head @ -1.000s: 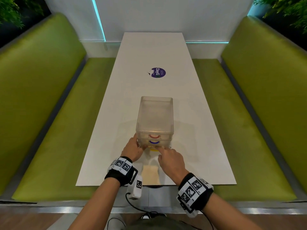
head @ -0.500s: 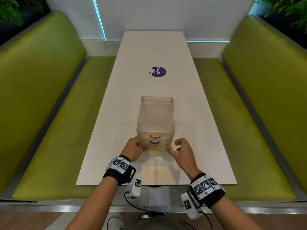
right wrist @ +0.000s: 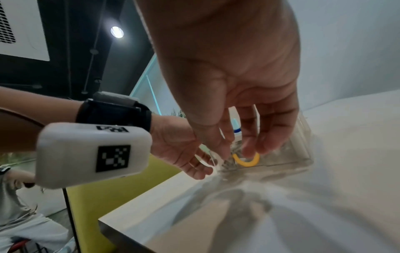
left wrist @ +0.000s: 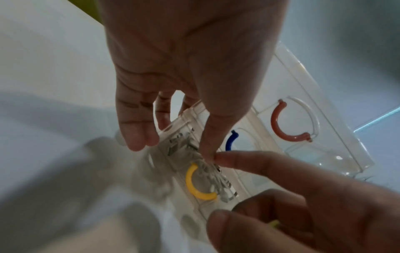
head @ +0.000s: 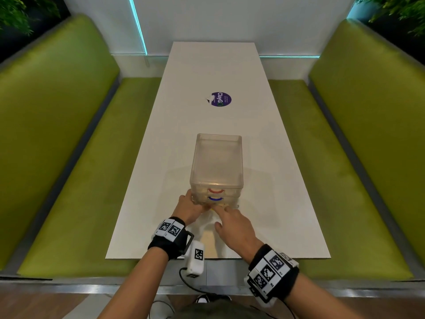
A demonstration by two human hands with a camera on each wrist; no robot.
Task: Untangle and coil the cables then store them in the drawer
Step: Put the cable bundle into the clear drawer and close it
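A clear three-drawer unit [head: 216,162] stands on the white table [head: 161,180], with red, blue and yellow handles facing me. My left hand [head: 197,202] braces its front left corner, fingers [left wrist: 138,137] straight along the side and thumb on the front. My right hand [head: 224,215] reaches the bottom drawer, and its fingertips [right wrist: 249,150] touch the yellow handle [left wrist: 190,181]. Grey coiled cables [left wrist: 207,171] show blurred through the bottom drawer's clear front. All three drawers look pushed in.
A round purple sticker [head: 221,99] lies on the table beyond the unit. Green benches [head: 69,157] run along both long sides. The table's near edge [head: 218,258] is just below my wrists. A white wrist camera [head: 195,259] hangs under my left wrist.
My right hand has come back from the unit's front right corner to the yellow handle at the bottom middle. The left hand stays at the left corner.
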